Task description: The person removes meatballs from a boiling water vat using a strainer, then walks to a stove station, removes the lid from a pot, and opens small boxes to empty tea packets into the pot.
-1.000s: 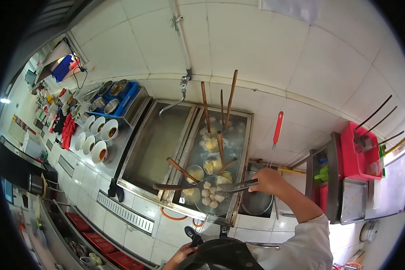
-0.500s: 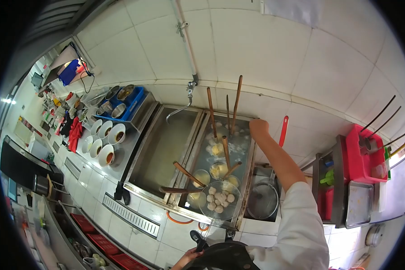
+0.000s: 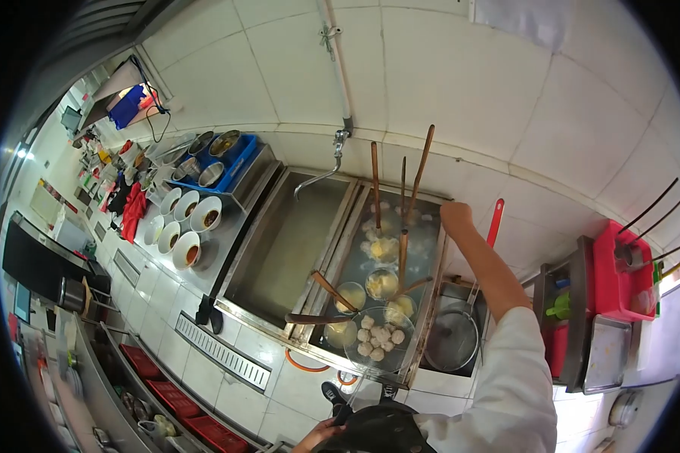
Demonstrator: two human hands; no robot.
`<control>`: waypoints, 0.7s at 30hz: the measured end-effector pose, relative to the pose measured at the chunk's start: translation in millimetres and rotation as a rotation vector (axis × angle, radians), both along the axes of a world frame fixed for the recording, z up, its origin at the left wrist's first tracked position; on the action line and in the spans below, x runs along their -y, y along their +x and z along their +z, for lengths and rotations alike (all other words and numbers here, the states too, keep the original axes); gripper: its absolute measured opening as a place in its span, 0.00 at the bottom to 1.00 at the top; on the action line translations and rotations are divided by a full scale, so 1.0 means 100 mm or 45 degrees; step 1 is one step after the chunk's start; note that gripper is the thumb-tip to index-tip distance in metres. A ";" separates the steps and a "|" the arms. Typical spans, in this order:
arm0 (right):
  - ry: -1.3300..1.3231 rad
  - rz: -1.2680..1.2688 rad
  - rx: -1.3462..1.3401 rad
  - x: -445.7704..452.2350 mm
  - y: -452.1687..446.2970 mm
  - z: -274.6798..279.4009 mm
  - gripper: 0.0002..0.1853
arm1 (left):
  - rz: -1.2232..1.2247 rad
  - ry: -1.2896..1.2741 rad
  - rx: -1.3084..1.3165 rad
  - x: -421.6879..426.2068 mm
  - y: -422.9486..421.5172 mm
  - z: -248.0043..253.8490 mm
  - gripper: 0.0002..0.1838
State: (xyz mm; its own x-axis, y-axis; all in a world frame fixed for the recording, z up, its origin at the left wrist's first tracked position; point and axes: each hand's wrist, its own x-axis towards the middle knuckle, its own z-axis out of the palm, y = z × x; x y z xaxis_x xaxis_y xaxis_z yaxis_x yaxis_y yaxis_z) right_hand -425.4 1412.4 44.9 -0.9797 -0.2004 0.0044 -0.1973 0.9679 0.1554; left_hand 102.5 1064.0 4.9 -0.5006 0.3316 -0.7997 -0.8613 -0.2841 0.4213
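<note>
Head view shows two tanks [image 3: 338,235], six bowls [image 3: 181,257], right hand [image 3: 456,218] and left hand [image 3: 320,435], both grips unclear.

Meatballs [image 3: 381,337] greyish beige, noodles [image 3: 383,250] pale yellow, sticks [image 3: 375,185] brown, long grip [image 3: 496,223] bright red. Bowls [image 3: 178,255] white, sauce [image 3: 192,254] reddish brown; crate [image 3: 238,178] blue, bin [image 3: 607,282] pinkish red, cloth [image 3: 134,204] red. Wall [image 3: 446,90] off-white with darker grid; sleeve [image 3: 506,392] white, apron [image 3: 385,432] black, drain [image 3: 224,352] striped pale and dark.

Steel vat [image 3: 428,302]; several wooden-handled strainers [image 3: 403,260] set in water [image 3: 355,268].
</note>
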 end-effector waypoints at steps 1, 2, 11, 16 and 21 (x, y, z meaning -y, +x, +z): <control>-0.024 -0.025 -0.056 -0.07 0.15 0.15 0.08 | -0.002 -0.002 -0.002 0.01 0.00 0.00 0.13; -0.028 0.004 -0.026 -0.16 0.32 0.34 0.09 | -0.003 -0.004 -0.006 0.01 0.00 -0.01 0.13; -0.471 0.337 0.484 -0.29 2.19 0.97 0.20 | 0.073 0.055 -0.021 -0.11 -0.05 -0.02 0.11; -0.410 0.246 0.534 -0.16 2.40 1.17 0.22 | 0.076 -0.022 -0.016 -0.23 -0.15 0.25 0.11; -0.223 0.028 0.211 -0.37 1.83 1.63 0.13 | 0.015 -0.040 -0.002 -0.18 -0.14 0.16 0.11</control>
State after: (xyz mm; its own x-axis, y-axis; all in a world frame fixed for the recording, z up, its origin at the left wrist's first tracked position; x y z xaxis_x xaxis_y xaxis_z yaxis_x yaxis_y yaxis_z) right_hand -242.0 1449.9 208.2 -0.9655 -0.2316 -0.1194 -0.2271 0.9726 -0.0504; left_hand 88.5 1081.5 21.3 -0.5052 0.3004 -0.8090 -0.8575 -0.2806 0.4313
